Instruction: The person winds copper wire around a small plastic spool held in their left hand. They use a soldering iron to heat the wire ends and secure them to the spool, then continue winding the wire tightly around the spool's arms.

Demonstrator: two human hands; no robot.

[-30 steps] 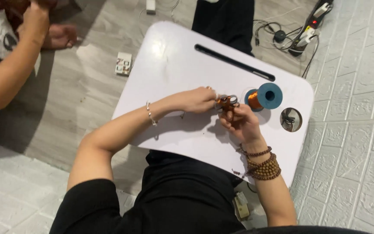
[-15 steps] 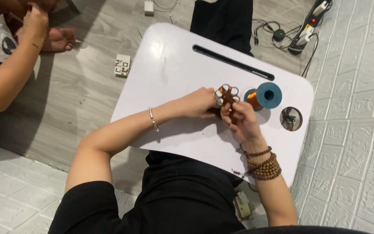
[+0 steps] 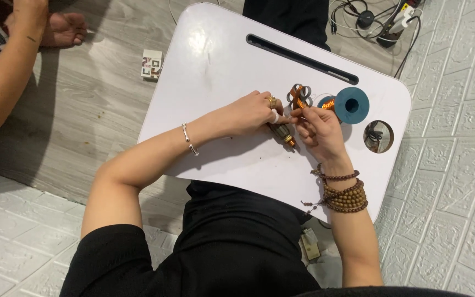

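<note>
White lap table [image 3: 221, 60], blue wire spool [image 3: 351, 104], grey floor [image 3: 83, 110]

- the lap table [image 3: 221, 60] is plain glossy white, with a dark slot near its far edge.
- the spool [image 3: 352, 105] by the right edge is teal, wound with coppery orange wire.
- the small part [image 3: 283, 132] between the hands is grey-green with copper-orange windings.
- the bead bracelets [image 3: 346, 195] are brown.
- the floor [image 3: 83, 104] is grey wood-grain.
- the small box [image 3: 151, 64] off the left edge is white with a dark pattern.

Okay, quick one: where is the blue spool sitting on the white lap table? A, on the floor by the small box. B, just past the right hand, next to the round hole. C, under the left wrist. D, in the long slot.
B: the blue spool stands on the white lap table just beyond the right hand, beside the round hole.
</note>
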